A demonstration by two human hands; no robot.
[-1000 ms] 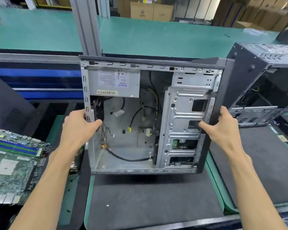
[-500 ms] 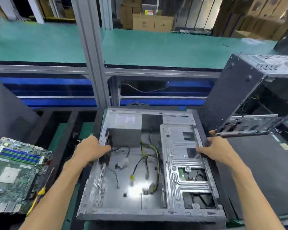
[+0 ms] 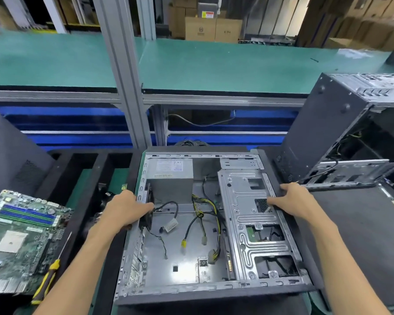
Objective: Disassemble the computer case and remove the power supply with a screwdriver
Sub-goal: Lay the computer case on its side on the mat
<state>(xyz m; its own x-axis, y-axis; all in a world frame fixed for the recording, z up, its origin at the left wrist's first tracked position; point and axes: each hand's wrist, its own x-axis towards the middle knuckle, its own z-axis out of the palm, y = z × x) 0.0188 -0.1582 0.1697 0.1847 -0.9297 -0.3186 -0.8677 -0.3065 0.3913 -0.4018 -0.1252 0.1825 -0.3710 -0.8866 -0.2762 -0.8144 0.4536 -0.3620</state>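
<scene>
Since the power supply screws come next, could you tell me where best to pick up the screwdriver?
Grip the screwdriver by its yellow-and-black handle, coming from the left-hand side near the bench edge. The thin shaft points away, up past the circuit board, so the thick handle end lies nearest.

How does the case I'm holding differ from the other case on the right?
The held case lies flat, open side up; the second case sits tilted, leaning away. The left hand and right hand grip the held case's edges; nothing touches the second case. Both are dark, opened, with loose cables inside.
</scene>
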